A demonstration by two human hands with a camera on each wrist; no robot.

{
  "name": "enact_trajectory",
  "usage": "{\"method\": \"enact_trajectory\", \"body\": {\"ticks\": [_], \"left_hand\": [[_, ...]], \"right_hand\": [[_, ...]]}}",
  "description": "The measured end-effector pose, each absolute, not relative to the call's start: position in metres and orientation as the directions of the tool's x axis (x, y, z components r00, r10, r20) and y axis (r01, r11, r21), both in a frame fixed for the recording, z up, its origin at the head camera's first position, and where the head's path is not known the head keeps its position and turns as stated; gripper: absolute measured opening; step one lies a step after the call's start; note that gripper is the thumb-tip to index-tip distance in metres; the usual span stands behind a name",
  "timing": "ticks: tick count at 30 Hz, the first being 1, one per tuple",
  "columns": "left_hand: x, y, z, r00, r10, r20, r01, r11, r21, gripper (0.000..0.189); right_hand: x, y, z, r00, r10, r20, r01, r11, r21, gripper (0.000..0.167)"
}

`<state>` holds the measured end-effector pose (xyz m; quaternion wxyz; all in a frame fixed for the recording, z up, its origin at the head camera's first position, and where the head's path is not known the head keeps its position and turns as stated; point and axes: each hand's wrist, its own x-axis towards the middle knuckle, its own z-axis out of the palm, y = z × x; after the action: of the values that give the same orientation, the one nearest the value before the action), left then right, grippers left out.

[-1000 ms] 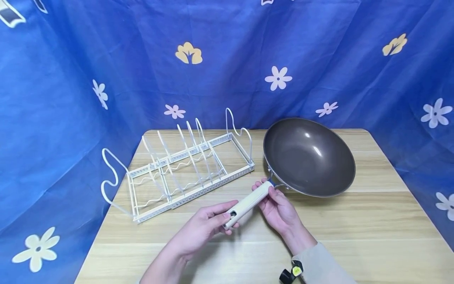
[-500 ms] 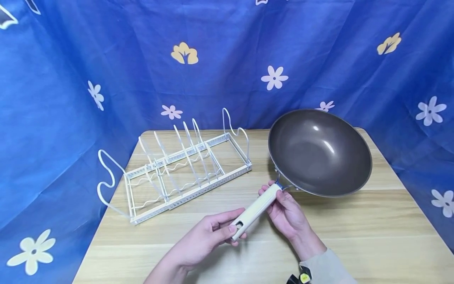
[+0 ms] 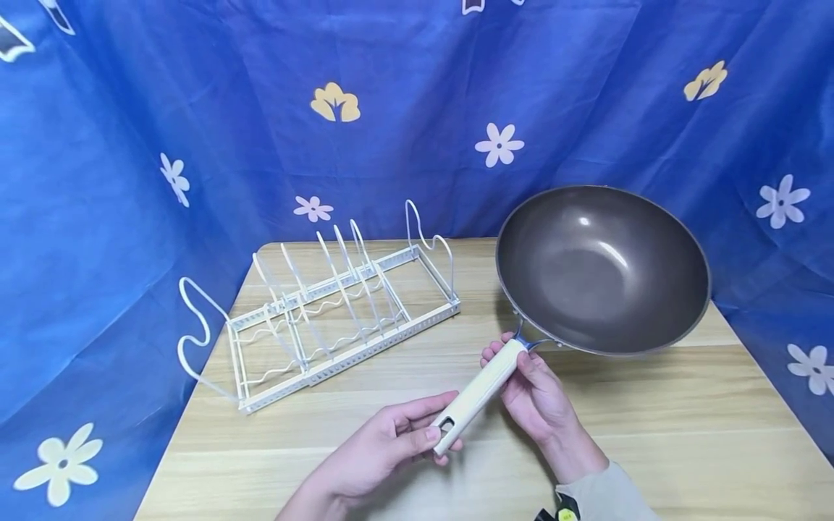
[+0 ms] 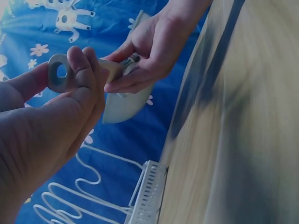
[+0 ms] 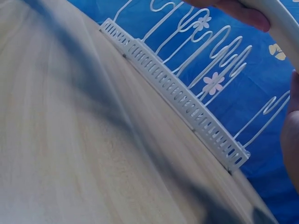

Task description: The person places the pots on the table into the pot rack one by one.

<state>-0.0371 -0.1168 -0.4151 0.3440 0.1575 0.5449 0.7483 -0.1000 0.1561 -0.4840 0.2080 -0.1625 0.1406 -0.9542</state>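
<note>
A wok (image 3: 602, 271) with a dark inside and a cream handle (image 3: 481, 391) is held off the table, tilted toward the head camera. My left hand (image 3: 391, 445) pinches the end of the handle, by its hanging hole, between thumb and fingers. Close to the pan, my right hand (image 3: 544, 405) grips the handle, thumb on top and fingers beneath. In the left wrist view, the wok's pale outside (image 4: 124, 107) shows behind my right hand (image 4: 159, 46). Part of the handle (image 5: 282, 23) crosses the top right corner of the right wrist view.
To the left of the wok, a white wire pan rack (image 3: 355, 351) with upright dividers and a curved loop at each end stands on the wooden table (image 3: 651, 434). A blue patterned cloth (image 3: 417, 108) hangs behind the table and along both sides.
The wok has risen and shifted right, nearer the head camera, with both hands moving along on its handle. The rack stays in place; the head view has shifted slightly.
</note>
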Motion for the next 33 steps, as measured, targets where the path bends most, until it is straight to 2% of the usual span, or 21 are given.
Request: {"method": "enact_trajectory", "body": {"ticks": [5, 10, 18, 30, 33], "left_hand": [[-0.033, -0.113, -0.416, -0.704, 0.698, -0.127, -0.368, -0.206, 0.907, 0.063], [-0.032, -0.112, -0.417, -0.700, 0.704, -0.117, -0.365, -0.212, 0.906, 0.062], [-0.034, -0.108, -0.422, -0.684, 0.718, -0.129, -0.357, -0.176, 0.917, 0.063], [-0.031, -0.098, -0.417, -0.646, 0.733, -0.214, -0.333, -0.019, 0.943, 0.075], [-0.030, -0.096, -0.416, -0.661, 0.710, -0.243, -0.307, 0.039, 0.951, 0.074]], "right_hand": [[-0.097, 0.158, -0.481, -0.860, -0.428, 0.279, 0.339, -0.886, -0.317, 0.034], [-0.095, 0.159, -0.477, -0.876, -0.413, 0.251, 0.323, -0.886, -0.332, 0.033], [-0.095, 0.166, -0.471, -0.888, -0.419, 0.191, 0.306, -0.847, -0.435, 0.030], [-0.094, 0.172, -0.457, -0.883, -0.451, 0.126, 0.261, -0.697, -0.668, 0.027], [-0.093, 0.172, -0.453, -0.882, -0.458, 0.114, 0.253, -0.662, -0.705, 0.027]]}}
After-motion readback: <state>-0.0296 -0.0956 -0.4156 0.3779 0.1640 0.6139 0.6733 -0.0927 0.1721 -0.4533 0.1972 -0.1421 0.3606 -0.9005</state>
